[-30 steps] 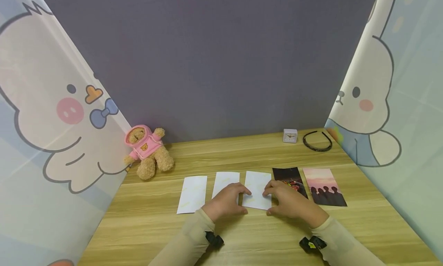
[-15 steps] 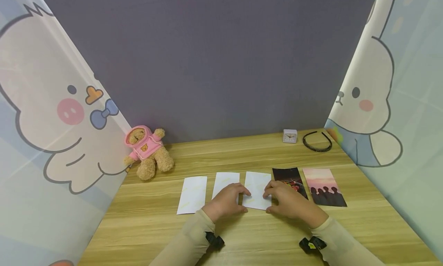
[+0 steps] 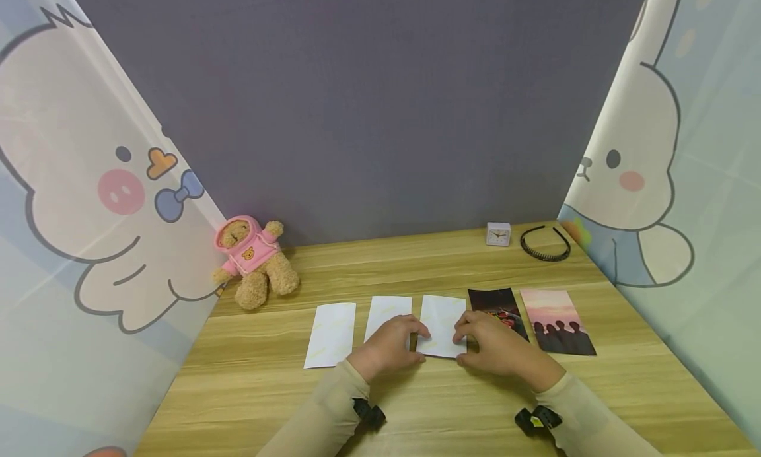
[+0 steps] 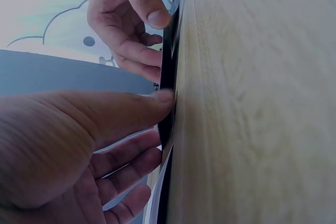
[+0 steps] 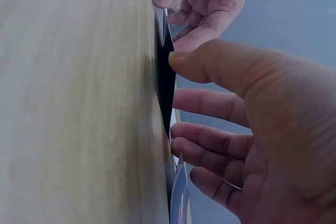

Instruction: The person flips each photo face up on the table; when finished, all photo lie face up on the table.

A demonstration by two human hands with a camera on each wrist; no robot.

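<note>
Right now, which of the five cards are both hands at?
The middle card, third from either end, white side up. Only this one has both the left hand and the right hand at its edges.

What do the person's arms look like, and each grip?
The left sleeve and right sleeve are long and cream. Also worn are a small black left camera and black right camera, the latter with a yellow patch. The left grip and right grip are bare hands; no glove or ring shows.
</note>
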